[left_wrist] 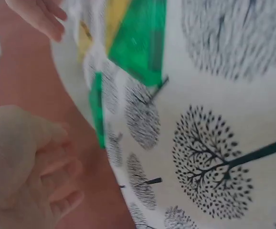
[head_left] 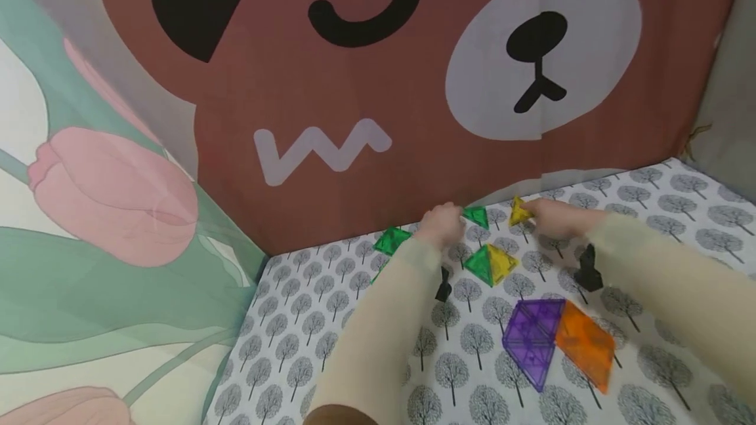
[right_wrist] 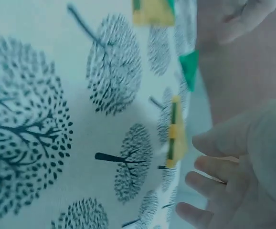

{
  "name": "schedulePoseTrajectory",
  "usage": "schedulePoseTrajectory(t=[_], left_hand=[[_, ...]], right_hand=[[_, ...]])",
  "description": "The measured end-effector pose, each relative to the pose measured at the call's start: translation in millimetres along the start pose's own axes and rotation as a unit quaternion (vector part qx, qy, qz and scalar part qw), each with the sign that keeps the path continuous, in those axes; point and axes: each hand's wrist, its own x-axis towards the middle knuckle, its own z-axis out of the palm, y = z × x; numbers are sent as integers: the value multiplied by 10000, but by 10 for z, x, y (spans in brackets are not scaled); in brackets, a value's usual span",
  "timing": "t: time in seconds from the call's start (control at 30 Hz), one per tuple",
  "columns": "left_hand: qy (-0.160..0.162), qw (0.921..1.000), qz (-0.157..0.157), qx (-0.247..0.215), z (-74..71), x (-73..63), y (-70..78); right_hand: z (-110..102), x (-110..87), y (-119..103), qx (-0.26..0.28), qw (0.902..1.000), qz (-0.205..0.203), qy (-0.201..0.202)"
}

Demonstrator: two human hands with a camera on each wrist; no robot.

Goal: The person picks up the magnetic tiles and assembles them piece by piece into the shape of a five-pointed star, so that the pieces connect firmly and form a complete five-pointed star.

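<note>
My left hand [head_left: 441, 223] is near a green triangular tile [head_left: 477, 216] by the wall. In the left wrist view the left hand [left_wrist: 23, 167] has loosely bent fingers with nothing between them. At its right, my right hand [head_left: 558, 218] reaches to a yellow triangular tile [head_left: 519, 211]. In the right wrist view the right hand [right_wrist: 243, 176] has spread fingers, and a narrow gap shows between them and the yellow tile [right_wrist: 175, 136]. Nearer lies a pair of joined-looking tiles, one green triangle [head_left: 480, 264] and one yellow triangle [head_left: 502, 263].
Purple tiles [head_left: 534, 340] and an orange tile [head_left: 586, 346] lie side by side nearer the front. Another green tile [head_left: 391, 240] sits left of the left hand. The tree-print cloth [head_left: 331, 307] meets a brown wall with a bear picture [head_left: 354, 84].
</note>
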Motion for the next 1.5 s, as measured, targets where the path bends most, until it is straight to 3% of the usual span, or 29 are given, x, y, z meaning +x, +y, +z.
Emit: schedulePoseTrajectory(t=[0.13,0.3,0.37,0.53,0.67,0.77,0.93,1.13,1.27,1.5], left_hand=[[-402,9992,-36,-67,107,79,-51],[-645,9968,-264,-385,199,125,-73],[-657,9971,-283,-254,204,130,-69],[-620,9962,-197,571,213,191,-37],[-656,9943,-152,823,252,262,-25],[-677,9958,-102,614,288,285,-15],[-725,9971,-89,-225,305,257,54],[-653,9954,-133,-692,318,215,140],[-620,9942,-252,-841,335,197,167],[-468,9975,-85,-531,274,137,207]], right_hand=[[103,98,6,-155,9998,132,-51],[151,128,-104,-502,9987,29,-80],[155,128,-149,-609,9981,-68,-81],[165,127,-208,-689,9974,-182,-133],[188,126,-215,-756,9968,-194,-148],[216,132,-214,-722,9970,-238,-127],[273,162,-211,-500,9979,-346,-229],[336,219,-229,-524,9979,-301,-222],[359,258,-221,-670,9975,-140,-201],[310,213,-262,-828,9965,-94,-77]])
